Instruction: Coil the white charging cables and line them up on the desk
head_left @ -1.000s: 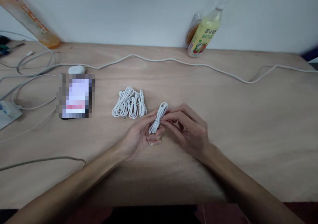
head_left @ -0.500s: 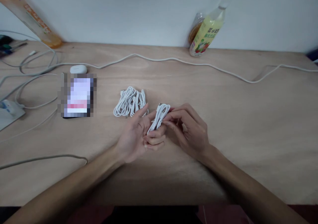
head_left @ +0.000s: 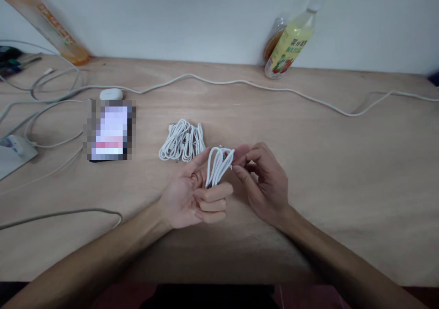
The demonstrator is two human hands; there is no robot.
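A looped bundle of white cable (head_left: 216, 165) lies in my left hand (head_left: 187, 197), palm up, its lower fingers curled around the loops. Close against the bundle's right side is my right hand (head_left: 267, 178), thumb and fingers drawn together in a pinch. A small pale end, maybe a tie, shows by those fingertips; what they hold is too small to make out. Just beyond my left hand, several more coiled white cables (head_left: 181, 140) rest in a pile on the wooden table.
A phone (head_left: 111, 130) with a blurred screen and a white earbud case (head_left: 111, 94) are on the left. Loose cables and a power strip (head_left: 17, 156) occupy the far left. A long white cord (head_left: 240, 82) crosses the back. An orange bottle (head_left: 65, 39) and a yellow bottle (head_left: 290, 44) stand by the wall.
The cable bundle has turned in my left hand, so its loops now fan out more widely. My right fingertips have shifted slightly right, away from the loops.
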